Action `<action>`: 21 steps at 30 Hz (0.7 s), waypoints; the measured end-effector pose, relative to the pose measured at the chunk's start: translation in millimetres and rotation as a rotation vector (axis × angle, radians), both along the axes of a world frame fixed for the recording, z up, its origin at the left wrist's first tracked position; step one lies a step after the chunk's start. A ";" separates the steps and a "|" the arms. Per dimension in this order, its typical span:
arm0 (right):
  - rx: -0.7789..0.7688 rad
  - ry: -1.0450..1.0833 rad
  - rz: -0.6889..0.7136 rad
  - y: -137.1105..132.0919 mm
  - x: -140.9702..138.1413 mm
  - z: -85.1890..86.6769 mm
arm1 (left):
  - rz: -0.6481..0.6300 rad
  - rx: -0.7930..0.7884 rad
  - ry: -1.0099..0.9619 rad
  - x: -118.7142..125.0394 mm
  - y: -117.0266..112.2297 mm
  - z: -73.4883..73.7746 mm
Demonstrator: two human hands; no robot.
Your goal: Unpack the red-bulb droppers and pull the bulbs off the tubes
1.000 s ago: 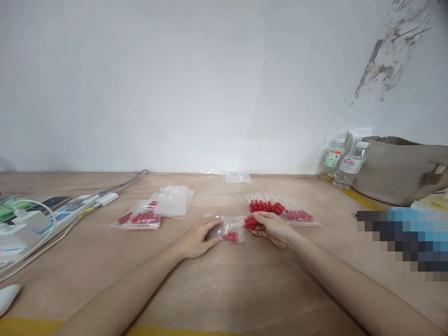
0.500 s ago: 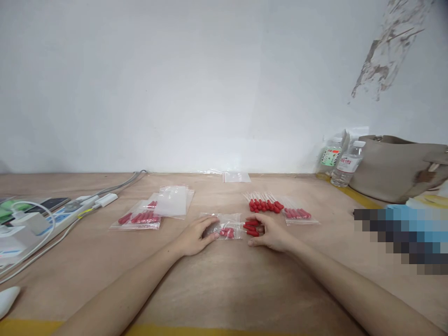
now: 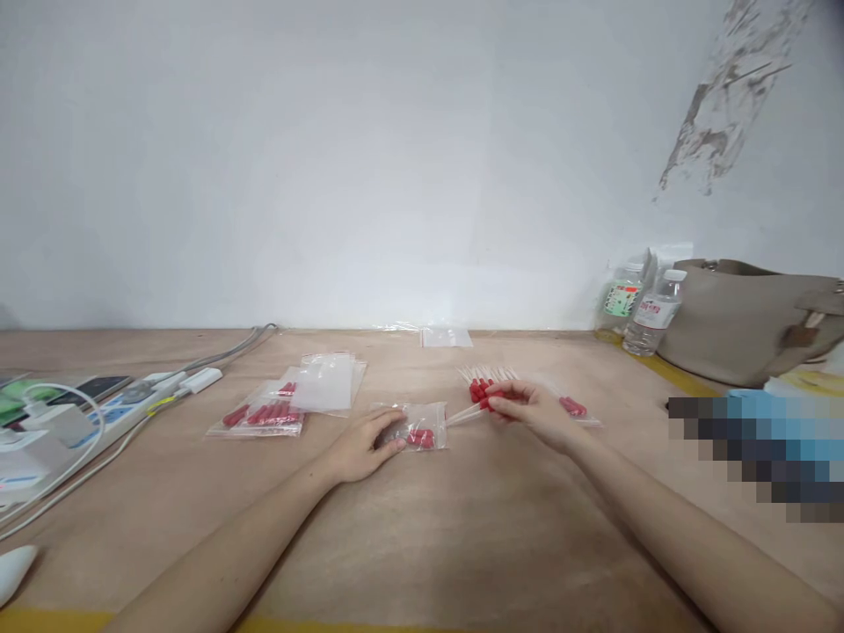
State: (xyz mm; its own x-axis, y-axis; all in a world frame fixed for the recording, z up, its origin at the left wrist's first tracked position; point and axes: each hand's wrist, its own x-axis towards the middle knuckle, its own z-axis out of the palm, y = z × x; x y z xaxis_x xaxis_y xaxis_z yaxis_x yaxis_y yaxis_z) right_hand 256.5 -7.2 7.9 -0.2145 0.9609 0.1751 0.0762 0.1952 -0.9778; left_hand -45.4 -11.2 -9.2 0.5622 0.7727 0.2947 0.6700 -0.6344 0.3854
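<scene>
My left hand (image 3: 364,446) is closed on the left side of a clear zip bag (image 3: 438,417) that lies flat on the table. Inside that bag a few red-ended sticks (image 3: 420,437) show. Just right of the bag, my right hand (image 3: 542,417) pinches a small bunch of red-tipped white sticks (image 3: 469,413). Their thin white ends point left, towards the bag's right edge, and the red ends sit at my fingertips. Behind the right fingers lies a pile of the same sticks (image 3: 477,387), partly hidden. Another filled bag (image 3: 573,407) is partly covered by my right hand.
Filled bags (image 3: 267,413) and a stack of flat bags (image 3: 328,380) lie on the left. A power strip (image 3: 125,406) with cables is farther left. One flat bag (image 3: 447,337) lies by the wall. Bottles (image 3: 652,316) and a grey handbag (image 3: 745,321) stand at the right.
My right hand has moved slightly up and right, from around the red ends to a pinch on them. The sticks' white ends now show. My left hand has shifted slightly left with the bag.
</scene>
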 end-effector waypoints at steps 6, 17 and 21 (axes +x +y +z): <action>0.423 -0.176 -0.339 21.6 2.4 29.6 | -0.009 0.011 -0.016 0.2 1.6 -1.4; 0.892 -1.375 -0.229 46.2 -67.3 -15.1 | 0.010 0.016 0.002 -1.9 2.0 -4.2; 0.887 -1.422 -0.215 47.1 -66.0 -18.9 | 0.005 0.021 0.006 -1.3 2.0 -4.1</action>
State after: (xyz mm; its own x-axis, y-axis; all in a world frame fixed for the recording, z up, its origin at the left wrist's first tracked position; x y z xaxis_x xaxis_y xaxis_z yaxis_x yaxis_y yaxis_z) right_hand 190.6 39.9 -11.0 -0.5533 0.7103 0.4351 0.8330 0.4764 0.2815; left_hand -46.7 -9.3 -13.3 0.5602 0.7692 0.3076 0.6756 -0.6391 0.3676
